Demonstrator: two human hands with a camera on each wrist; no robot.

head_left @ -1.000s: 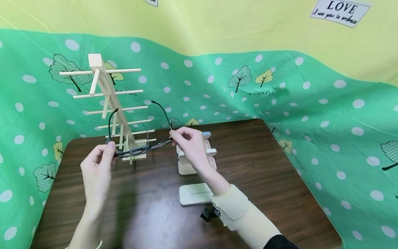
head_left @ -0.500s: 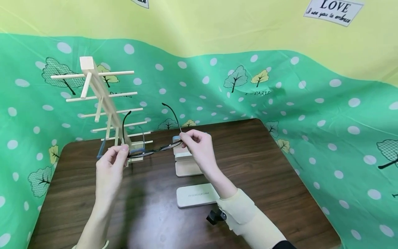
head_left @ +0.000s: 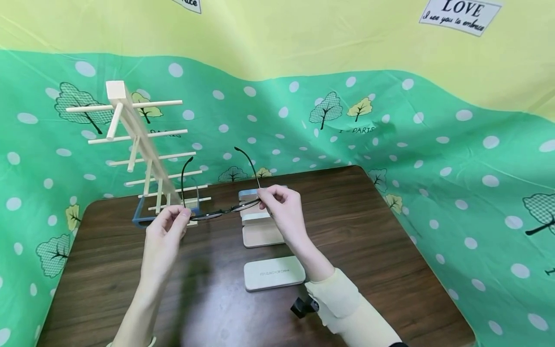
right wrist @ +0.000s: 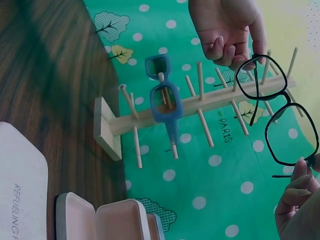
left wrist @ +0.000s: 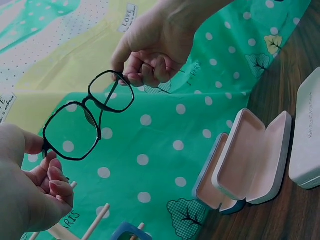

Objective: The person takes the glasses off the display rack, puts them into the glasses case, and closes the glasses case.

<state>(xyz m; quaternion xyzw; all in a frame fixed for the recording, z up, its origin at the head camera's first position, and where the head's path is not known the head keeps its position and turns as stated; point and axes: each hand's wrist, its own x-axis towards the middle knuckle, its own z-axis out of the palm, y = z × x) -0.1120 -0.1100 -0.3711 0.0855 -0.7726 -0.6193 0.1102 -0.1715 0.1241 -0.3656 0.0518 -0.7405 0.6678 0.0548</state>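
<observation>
Pinching black-framed glasses (head_left: 223, 211) above dark wooden table (head_left: 368, 241), by one hinge corner with left hand (head_left: 165, 233) at 8 o'clock, by the other with right hand (head_left: 287, 212) at 3. Showing unfolded temples toward 12. Counting round from glasses, head view: adding wooden peg rack (head_left: 140, 136) at 10, with blue-framed glasses (right wrist: 163, 85) on low peg at 9; also open white case (left wrist: 252, 160) and open blue case (left wrist: 207, 186) at 4, closed white case (head_left: 274, 273) at 5.

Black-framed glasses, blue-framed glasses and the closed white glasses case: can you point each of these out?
Black-framed glasses (left wrist: 86, 99), left wrist view, on the bridge.
Blue-framed glasses (right wrist: 164, 83), right wrist view, on the frame between the lenses.
Closed white glasses case (head_left: 275, 273), head view, on its lid.
</observation>
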